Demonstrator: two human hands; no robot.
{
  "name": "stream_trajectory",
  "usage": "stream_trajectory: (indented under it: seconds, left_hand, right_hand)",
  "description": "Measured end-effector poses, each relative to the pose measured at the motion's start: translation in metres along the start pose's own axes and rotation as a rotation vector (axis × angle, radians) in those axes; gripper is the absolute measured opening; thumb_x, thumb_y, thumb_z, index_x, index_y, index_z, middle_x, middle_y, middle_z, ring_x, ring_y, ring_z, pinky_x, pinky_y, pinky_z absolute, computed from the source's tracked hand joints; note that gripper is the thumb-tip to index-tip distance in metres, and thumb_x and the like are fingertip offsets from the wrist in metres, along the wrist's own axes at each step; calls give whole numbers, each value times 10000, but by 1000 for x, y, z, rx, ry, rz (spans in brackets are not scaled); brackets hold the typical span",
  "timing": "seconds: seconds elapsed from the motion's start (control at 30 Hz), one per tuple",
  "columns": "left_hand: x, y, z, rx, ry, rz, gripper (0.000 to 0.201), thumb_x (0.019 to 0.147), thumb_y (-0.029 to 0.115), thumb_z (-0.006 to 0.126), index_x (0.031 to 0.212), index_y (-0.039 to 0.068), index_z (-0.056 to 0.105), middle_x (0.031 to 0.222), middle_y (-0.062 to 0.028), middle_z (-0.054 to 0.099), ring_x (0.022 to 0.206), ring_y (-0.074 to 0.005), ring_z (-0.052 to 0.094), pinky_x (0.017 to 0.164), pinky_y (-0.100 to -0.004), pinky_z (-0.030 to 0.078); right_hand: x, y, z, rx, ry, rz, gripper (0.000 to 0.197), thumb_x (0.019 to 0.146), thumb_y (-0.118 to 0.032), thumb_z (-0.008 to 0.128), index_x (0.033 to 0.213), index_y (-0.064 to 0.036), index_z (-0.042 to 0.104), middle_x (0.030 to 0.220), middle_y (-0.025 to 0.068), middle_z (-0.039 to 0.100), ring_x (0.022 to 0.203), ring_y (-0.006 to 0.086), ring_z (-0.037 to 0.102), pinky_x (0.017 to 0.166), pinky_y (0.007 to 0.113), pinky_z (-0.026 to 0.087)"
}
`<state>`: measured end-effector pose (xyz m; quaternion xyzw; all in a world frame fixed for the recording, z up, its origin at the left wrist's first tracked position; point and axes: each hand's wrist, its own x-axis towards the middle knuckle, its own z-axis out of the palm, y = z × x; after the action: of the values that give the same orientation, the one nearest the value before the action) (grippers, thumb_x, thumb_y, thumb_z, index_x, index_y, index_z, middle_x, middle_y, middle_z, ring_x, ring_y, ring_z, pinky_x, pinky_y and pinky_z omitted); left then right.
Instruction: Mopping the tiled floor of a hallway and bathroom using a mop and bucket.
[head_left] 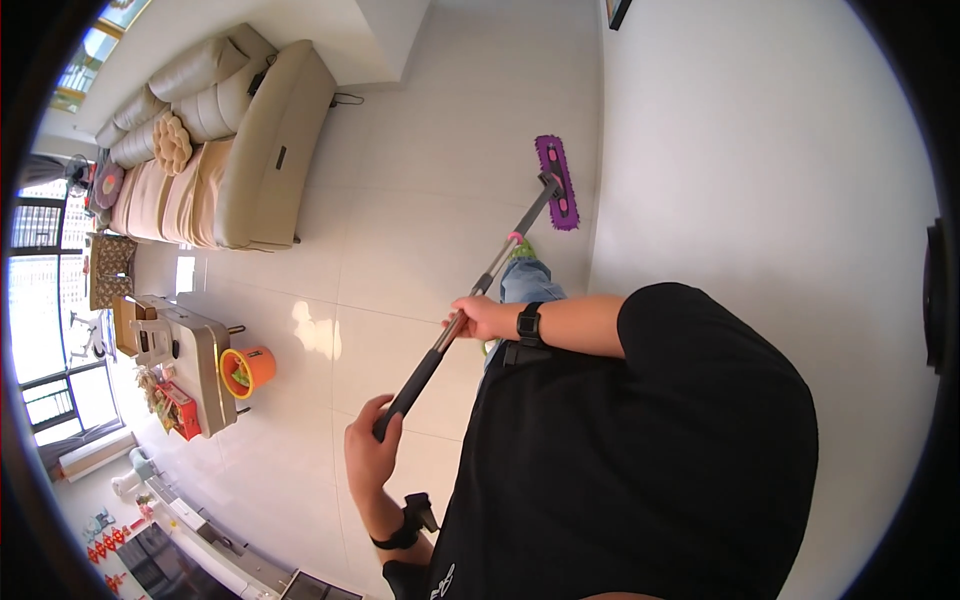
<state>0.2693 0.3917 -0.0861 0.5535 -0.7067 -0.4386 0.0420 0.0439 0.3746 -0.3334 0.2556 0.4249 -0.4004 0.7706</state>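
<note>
gripping the mop [483, 284] mid-shaft with our right hand [478, 318] and curling our left hand [371, 441] around its top end, we had its purple pad [571, 192] to the right of the sofa [265, 190], ahead of both hands; the right was nearer, and the pad's long axis lay aslant to the mop's own.

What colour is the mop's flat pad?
The mop pad is purple; it shows best in the head view.

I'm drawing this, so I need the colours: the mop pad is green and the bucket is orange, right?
Not quite: the mop pad is purple, not green, as the head view shows. The bucket is orange, just as you said.
</note>
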Motion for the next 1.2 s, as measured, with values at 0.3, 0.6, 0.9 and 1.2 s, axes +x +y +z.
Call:
stream_trajectory:
  seconds: [0.3,0.6,0.9,1.2]
  left_hand:
    - [134,48,76,375,-358,99,301,773,230,590,932,-5,489,702,-240,587,720,-421,570,622,-474,452]
    - [311,79,150,-573,-731,-489,102,769,73,541,774,69,439,553,18,389,395,-69,347,328,-228,252]
    - [369,109,173,-1169,-630,-750,138,788,29,530,845,78,414,563,34,354,381,-50,293,338,-205,211]
    - [227,-29,118,-900,-590,-777,124,763,50,545,771,97,431,519,43,344,361,-52,296,323,-211,214]
  right_hand:
    - [25,-115,-45,571,-125,-426,107,825,-68,464,830,22,406,755,143,490,735,305,571,765,502,521]
    - [99,-329,-79,-321,356,-475,180,790,-28,458,640,44,528,621,176,550,554,303,591,456,384,476]
    - [173,-439,-37,-2118,480,-325,246,813,-184,529,623,-118,671,581,4,633,508,147,602,446,276,453]
    - [175,-205,-10,-429,512,-314,240,874,-172,399,727,-63,554,599,93,583,459,224,588,385,360,460]
